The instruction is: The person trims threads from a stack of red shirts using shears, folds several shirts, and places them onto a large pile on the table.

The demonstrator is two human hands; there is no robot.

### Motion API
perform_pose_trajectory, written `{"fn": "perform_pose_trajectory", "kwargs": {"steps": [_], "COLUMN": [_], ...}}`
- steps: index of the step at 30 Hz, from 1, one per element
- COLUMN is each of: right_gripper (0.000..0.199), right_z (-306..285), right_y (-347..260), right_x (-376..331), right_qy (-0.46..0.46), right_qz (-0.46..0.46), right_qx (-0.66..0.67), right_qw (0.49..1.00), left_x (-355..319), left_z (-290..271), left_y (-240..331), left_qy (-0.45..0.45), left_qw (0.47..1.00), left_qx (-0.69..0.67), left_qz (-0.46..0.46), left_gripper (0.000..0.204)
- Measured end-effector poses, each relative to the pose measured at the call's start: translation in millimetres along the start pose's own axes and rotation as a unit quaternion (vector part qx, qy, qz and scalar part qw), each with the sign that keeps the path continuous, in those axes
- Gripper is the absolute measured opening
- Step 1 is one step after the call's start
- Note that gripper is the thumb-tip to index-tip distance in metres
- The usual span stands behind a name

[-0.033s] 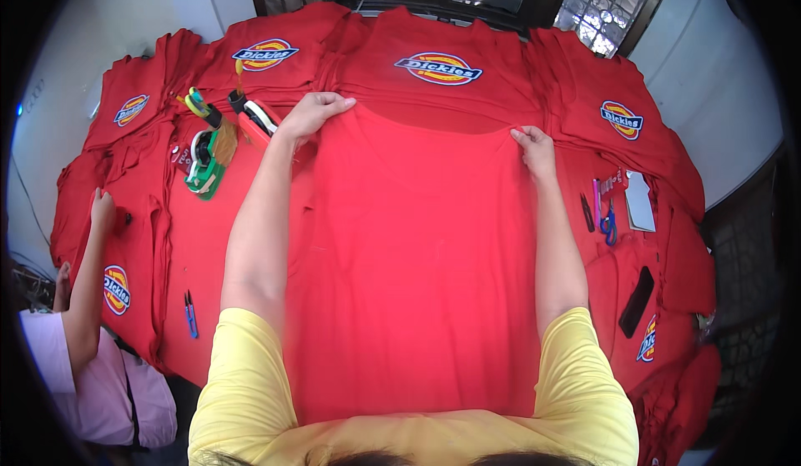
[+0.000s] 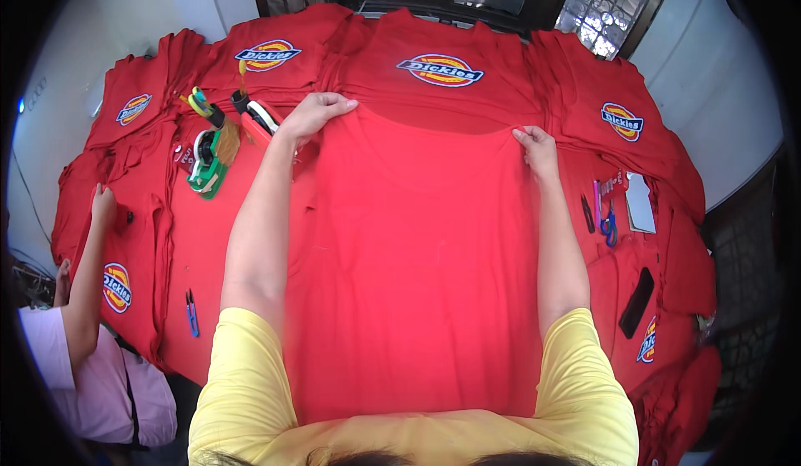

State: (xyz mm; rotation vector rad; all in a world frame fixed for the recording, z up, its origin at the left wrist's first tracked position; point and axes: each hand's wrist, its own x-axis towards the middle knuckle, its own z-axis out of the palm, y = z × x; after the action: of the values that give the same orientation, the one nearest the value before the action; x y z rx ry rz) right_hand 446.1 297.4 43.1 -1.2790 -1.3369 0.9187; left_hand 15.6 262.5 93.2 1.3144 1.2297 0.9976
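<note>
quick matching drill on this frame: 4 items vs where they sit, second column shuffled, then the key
Items:
1. left hand
2. right hand
3. blue thread snips
4. black phone

Places:
A. lying on red cloth near the table's right edge, beside the person's right upper arm
B. gripping the far right corner of the plain red shirt
C. lying on red cloth left of the person's left elbow
D. gripping the far left corner of the plain red shirt, next to the tape dispenser

Pairs: 1-D, 2-B, 3-C, 4-A
</note>
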Motion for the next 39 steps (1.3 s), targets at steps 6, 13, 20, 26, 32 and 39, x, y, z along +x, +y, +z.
{"fn": "perform_pose_trajectory", "kwargs": {"steps": [6,13,20,26,32,39], "right_gripper": [0.016,0.015,0.017,0.017,0.016,0.008], "right_z": [-20.9,-29.5,-21.3,-22.5,-28.0,-68.8], "right_y": [-29.2,-44.6,-63.5,-71.9,-99.8,-110.4], "right_x": [-3.1,2.0,6.1,-2.2,-34.9,-232.7], "right_qy": [-0.031,-0.031,-0.006,-0.014,0.006,-0.076], "right_qz": [0.031,0.027,0.011,0.003,-0.052,-0.142], "right_qx": [0.027,0.037,-0.003,-0.022,-0.023,-0.100], "right_qw": [0.999,0.998,1.000,1.000,0.998,0.982], "left_x": [-9.1,-13.9,2.6,-9.0,-43.7,-238.0], "left_z": [-3.3,13.3,-4.3,-7.4,-1.6,39.2], "left_y": [18.5,29.3,12.6,14.5,27.4,-4.4], "left_qy": [-0.015,0.074,0.081,0.074,0.057,0.052], "left_qw": [0.999,0.994,0.992,0.992,0.989,0.949], "left_qx": [-0.047,0.072,0.042,0.028,0.019,0.223], "left_qz": [0.013,0.037,0.085,0.094,0.133,0.217], "left_gripper": [0.025,0.022,0.023,0.024,0.022,0.016]}}
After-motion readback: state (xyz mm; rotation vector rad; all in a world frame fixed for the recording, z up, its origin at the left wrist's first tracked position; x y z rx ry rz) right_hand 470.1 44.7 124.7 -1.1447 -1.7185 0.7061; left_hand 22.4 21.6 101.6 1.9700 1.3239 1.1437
